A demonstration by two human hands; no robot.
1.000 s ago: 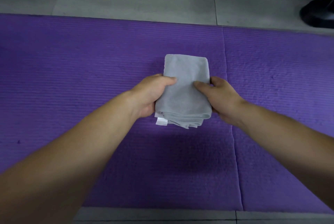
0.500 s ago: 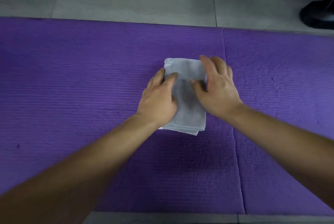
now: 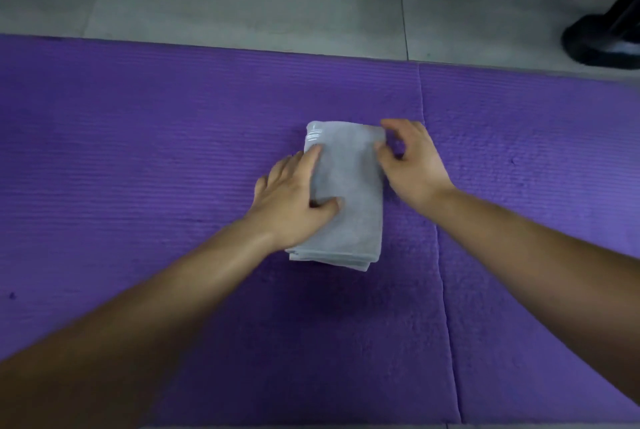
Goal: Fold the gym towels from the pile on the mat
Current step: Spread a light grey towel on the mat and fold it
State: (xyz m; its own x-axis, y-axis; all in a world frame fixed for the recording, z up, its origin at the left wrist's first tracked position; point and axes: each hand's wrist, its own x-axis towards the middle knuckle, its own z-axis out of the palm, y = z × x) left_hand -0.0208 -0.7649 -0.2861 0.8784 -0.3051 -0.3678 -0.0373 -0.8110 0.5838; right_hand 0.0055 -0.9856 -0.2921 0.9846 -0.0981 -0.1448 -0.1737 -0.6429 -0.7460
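Pressing flat on the folded grey towel [image 3: 349, 193], the left hand [image 3: 294, 200] lay with fingers straight, apparently to pin the layers on the purple mat [image 3: 138, 151]. The right hand [image 3: 412, 165] curled its fingers at the far right corner, seemingly squaring it; whether they pinched cloth could not be told.

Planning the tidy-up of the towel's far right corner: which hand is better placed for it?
Right. The right hand is at that corner of the towel, fingers curled at its edge. The left hand lies flat on the towel's left side, probably best used pinning it to the mat.
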